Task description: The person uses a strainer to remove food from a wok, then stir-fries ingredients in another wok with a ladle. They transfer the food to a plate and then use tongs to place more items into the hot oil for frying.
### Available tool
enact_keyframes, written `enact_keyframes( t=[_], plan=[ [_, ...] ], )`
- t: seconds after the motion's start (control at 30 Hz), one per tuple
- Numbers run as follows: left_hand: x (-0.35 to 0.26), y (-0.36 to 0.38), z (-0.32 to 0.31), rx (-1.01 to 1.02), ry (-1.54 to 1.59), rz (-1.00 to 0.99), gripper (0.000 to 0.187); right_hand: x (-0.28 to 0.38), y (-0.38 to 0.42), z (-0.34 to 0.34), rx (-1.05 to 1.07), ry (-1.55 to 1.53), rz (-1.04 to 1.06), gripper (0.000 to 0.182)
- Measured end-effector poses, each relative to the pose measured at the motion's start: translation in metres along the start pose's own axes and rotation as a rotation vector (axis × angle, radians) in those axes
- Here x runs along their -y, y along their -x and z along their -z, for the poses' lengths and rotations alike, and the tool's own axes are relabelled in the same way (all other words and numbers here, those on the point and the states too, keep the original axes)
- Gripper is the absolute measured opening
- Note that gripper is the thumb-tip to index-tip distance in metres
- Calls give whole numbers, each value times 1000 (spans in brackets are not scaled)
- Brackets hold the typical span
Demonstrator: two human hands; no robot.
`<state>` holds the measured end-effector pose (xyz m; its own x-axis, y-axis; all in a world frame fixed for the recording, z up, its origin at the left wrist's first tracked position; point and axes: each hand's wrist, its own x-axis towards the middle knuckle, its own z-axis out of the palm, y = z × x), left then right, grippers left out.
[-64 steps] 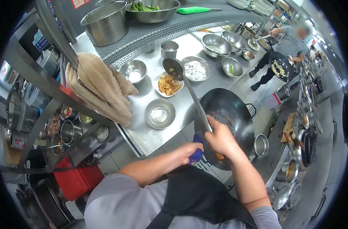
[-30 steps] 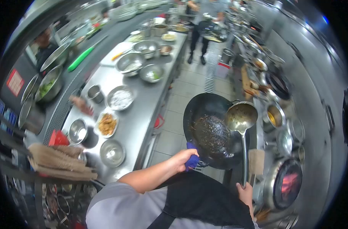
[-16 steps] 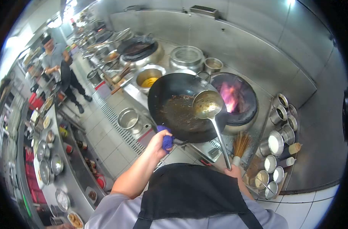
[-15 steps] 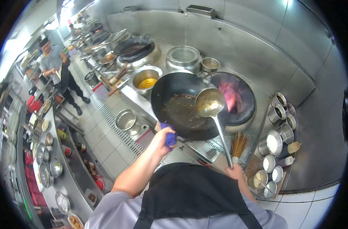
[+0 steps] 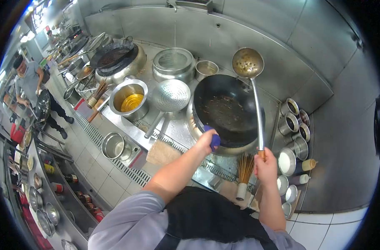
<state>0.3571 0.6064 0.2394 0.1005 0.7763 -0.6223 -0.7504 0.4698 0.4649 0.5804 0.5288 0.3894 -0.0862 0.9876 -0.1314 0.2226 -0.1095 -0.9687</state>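
Observation:
A dark wok [image 5: 223, 110] rests on the round burner in front of me, with bits of brown residue on its wet bottom. My left hand [image 5: 208, 141] is closed around a purple cloth [image 5: 215, 142] at the wok's near left edge; any handle under the cloth is hidden. My right hand [image 5: 265, 166] grips the wooden end of a long-handled ladle [image 5: 248, 63], whose metal bowl is raised beyond the wok's far right side. A bamboo brush [image 5: 244, 175] stands between my right hand and the wok.
Left of the wok are a perforated skimmer [image 5: 170, 96], a pot of yellow oil [image 5: 131, 102] and a lidded pot [image 5: 173, 64]. Seasoning tins [image 5: 287, 161] line the right side. A person [image 5: 33, 83] holding another wok stands at far left, beyond a shelf of bowls.
The wok has moved right onto the burner, covering the flame. My right hand has lifted the ladle up and away from it. The view has shifted, and the skimmer has come into sight.

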Motion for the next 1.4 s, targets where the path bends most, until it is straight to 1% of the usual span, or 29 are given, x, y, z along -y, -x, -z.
enact_keyframes(
  t=[0.13,0.17,0.2,0.27,0.3,0.37,0.4,0.43,0.47,0.5,0.53,0.57,0.67,0.77,0.8,0.83,0.9,0.97,1.0,1.03,1.07,1.1,1.17,1.2,1.27,1.3,1.33,1.37,1.4],
  plan=[
    [-2,-14,8,63,-153,115,26,41,-63,-2,35,145,-15,23],
    [-5,-7,15,167,-193,141,37,59,-81,-7,2,250,8,27],
    [-8,-3,21,201,-243,173,43,67,-111,-3,5,454,69,46],
    [-16,9,49,317,-186,260,40,111,-160,-29,9,770,166,34],
    [-35,37,58,348,-285,241,37,103,-210,-28,38,923,305,27],
    [-32,49,97,199,-772,-258,43,131,-258,-74,69,1242,236,22],
    [-27,46,123,35,-1007,-391,44,129,-282,-98,49,1374,237,22],
    [-33,59,137,-128,-1182,-428,46,121,-304,-120,25,1506,236,22],
    [-45,74,145,-229,-1434,-409,41,105,-329,-139,114,1618,209,23],
    [-44,77,162,-240,-1423,-401,41,90,-355,-159,201,1729,180,25],
    [-40,75,180,-248,-1550,-395,36,88,-388,-186,434,1756,-158,23],
    [-39,73,192,-254,-1680,-384,31,88,-396,-195,445,1760,-146,23],
    [-45,89,176,-267,-1735,-383,26,83,-405,-191,403,1251,-239,11],
    [-46,91,172,-252,-1820,-337,30,94,-402,-179,310,735,-307,19],
    [-45,88,173,-245,-1817,-342,30,103,-390,-175,268,1243,-51,18],
    [-42,85,175,-256,-1878,-334,34,100,-389,-163,260,1248,-56,18],
    [-43,83,175,-258,-1943,-331,39,100,-387,-140,24,1439,579,17],
    [-49,89,172,-286,-1999,-318,42,108,-386,-139,33,1341,522,13],
    [-49,92,172,-277,-2010,-323,42,120,-366,-159,80,1009,262,16],
    [-47,95,174,-357,-1976,-468,40,127,-349,-180,122,666,15,22],
    [-46,98,175,-434,-1933,-614,39,125,-340,-200,131,596,7,20],
    [-50,105,173,-425,-1942,-620,39,119,-336,-218,141,528,1,18],
    [-59,124,171,-465,-1710,-1037,30,79,-354,-249,217,432,33,15],
    [-57,132,176,-456,-1718,-1035,30,73,-351,-264,256,360,-33,13],
    [-50,151,192,-263,-1606,-962,24,70,-343,-282,294,282,-102,12],
    [-49,160,198,-262,-1611,-957,24,73,-339,-286,380,-76,-337,12],
    [-47,169,203,-184,-1685,-840,23,75,-336,-287,457,-437,-567,12],
    [-43,175,207,-108,-1751,-719,24,77,-334,-285,460,-436,-573,12],
    [-36,179,212,-110,-1750,-713,24,80,-329,-283,484,-572,-627,13]
  ],
)
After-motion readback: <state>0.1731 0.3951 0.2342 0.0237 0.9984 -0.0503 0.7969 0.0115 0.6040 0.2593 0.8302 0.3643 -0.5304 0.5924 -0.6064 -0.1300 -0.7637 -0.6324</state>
